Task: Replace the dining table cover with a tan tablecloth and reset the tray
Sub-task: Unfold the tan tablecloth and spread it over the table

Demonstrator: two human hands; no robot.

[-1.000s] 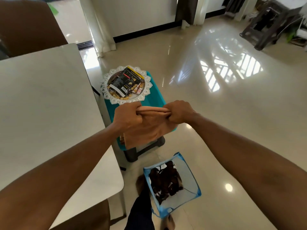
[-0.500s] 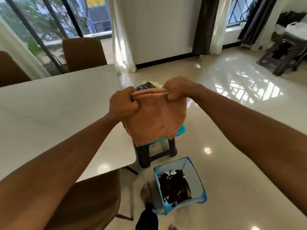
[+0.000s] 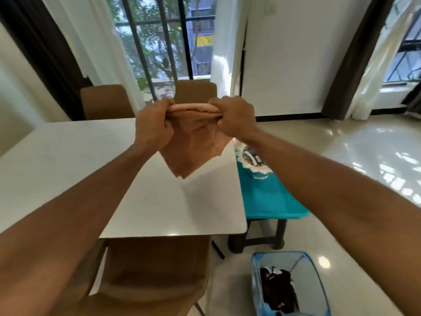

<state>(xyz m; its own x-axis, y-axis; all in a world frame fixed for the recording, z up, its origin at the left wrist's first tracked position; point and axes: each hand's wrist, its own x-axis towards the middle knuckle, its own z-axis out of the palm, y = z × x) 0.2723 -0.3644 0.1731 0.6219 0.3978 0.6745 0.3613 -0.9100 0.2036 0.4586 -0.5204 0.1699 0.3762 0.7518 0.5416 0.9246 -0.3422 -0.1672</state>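
Note:
A folded tan tablecloth (image 3: 193, 149) hangs in the air above the right part of the bare white dining table (image 3: 68, 169). My left hand (image 3: 153, 124) grips its top edge on the left, and my right hand (image 3: 234, 117) grips the same edge on the right. The cloth's lower corner dangles just over the tabletop. The white lace-rimmed tray (image 3: 255, 165) with snack packets rests on a teal stool (image 3: 271, 199) to the right of the table, partly hidden by my right forearm.
A brown chair (image 3: 155, 270) is tucked under the table's near edge, and two more brown chairs (image 3: 107, 101) stand at the far side. A blue mesh basket (image 3: 289, 283) with dark cloth sits on the glossy floor at lower right. Windows and curtains lie behind.
Both hands have lifted the folded tan cloth off the stool and carried it left, over the table. My view has swung up and left toward the table.

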